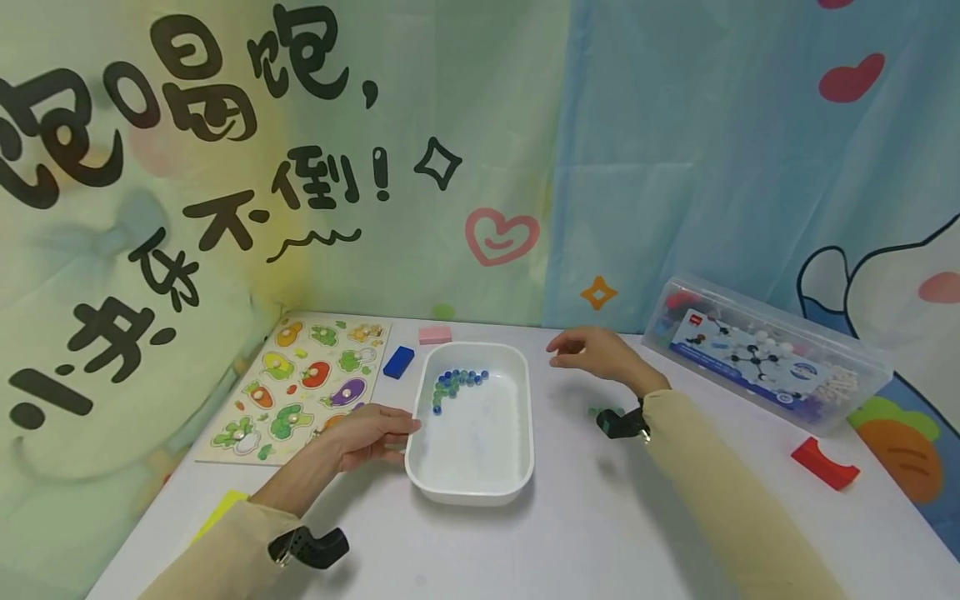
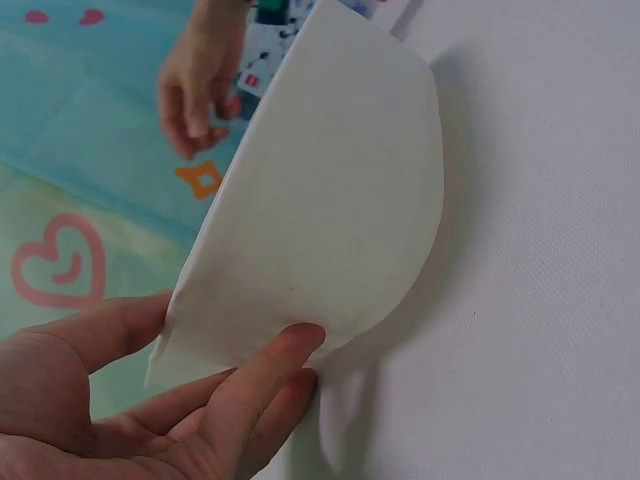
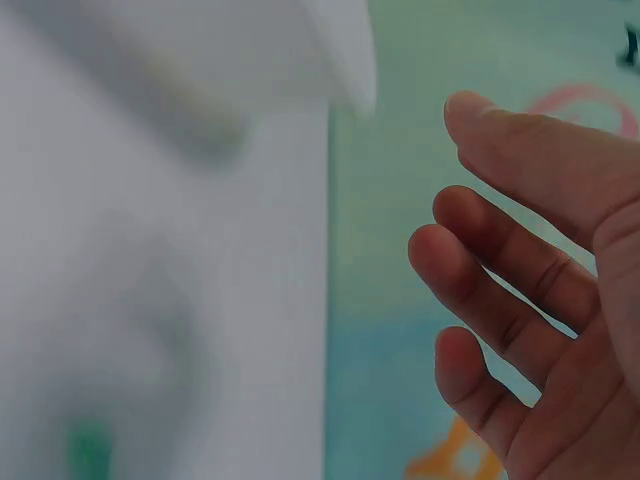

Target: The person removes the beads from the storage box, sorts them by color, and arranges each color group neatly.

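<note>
My left hand [image 1: 378,435] holds a white tray [image 1: 480,450] by its left side. In the left wrist view the thumb lies at the rim and the fingertips [image 2: 298,340] press the outer wall of the tray. Several small blue and green glass marbles [image 1: 452,383] gather toward the far left corner inside it. To the right of the tray my right hand [image 1: 596,354] hovers over the table, its fingers relaxed and holding nothing. In the right wrist view its fingers [image 3: 500,300] are spread apart, with a blurred tray corner nearby.
A vegetable puzzle board [image 1: 251,387] lies at the left, beside a blue block [image 1: 399,362] and a pink block [image 1: 435,335]. At the back right stands a clear plastic case [image 1: 765,354] of molecule-model parts, with a red curved block [image 1: 825,464] in front. A printed curtain [image 1: 495,100] hangs behind.
</note>
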A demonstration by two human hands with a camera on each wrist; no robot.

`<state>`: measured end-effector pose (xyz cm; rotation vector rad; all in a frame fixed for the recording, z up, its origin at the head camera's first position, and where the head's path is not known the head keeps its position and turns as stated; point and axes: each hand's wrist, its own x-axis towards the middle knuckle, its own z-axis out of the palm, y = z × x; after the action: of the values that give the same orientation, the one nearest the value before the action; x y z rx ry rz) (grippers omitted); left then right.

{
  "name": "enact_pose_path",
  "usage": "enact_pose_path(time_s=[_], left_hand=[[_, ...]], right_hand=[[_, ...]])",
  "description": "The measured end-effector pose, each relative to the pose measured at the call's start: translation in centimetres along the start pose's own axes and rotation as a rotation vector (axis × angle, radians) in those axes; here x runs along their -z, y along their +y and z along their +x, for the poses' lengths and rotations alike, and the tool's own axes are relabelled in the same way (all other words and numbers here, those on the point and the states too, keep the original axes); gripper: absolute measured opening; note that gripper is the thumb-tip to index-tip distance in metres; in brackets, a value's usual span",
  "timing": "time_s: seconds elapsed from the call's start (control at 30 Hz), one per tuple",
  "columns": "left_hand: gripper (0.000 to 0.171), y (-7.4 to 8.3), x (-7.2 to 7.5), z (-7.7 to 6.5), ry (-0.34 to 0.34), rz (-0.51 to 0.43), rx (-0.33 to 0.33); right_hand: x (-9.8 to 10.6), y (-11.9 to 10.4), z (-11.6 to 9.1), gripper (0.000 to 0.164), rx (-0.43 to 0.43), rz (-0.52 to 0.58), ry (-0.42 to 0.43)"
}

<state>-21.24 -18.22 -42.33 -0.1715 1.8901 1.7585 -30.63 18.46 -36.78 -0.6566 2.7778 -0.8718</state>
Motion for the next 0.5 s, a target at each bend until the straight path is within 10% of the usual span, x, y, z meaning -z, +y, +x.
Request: enact_pose_path(time_s=[0.27, 0.5], left_hand=[[0.050, -0.1, 0.1, 0.0, -0.009, -0.015, 0.003], [0.051, -0.1, 0.2, 0.1, -0.024, -0.023, 0.007]], right_hand=[[-3.1, -7.4, 4.6, 0.032, 0.062, 0.011, -0.070], [-6.9, -9.4, 7.1, 0.025, 0.048, 0.051, -0.141]])
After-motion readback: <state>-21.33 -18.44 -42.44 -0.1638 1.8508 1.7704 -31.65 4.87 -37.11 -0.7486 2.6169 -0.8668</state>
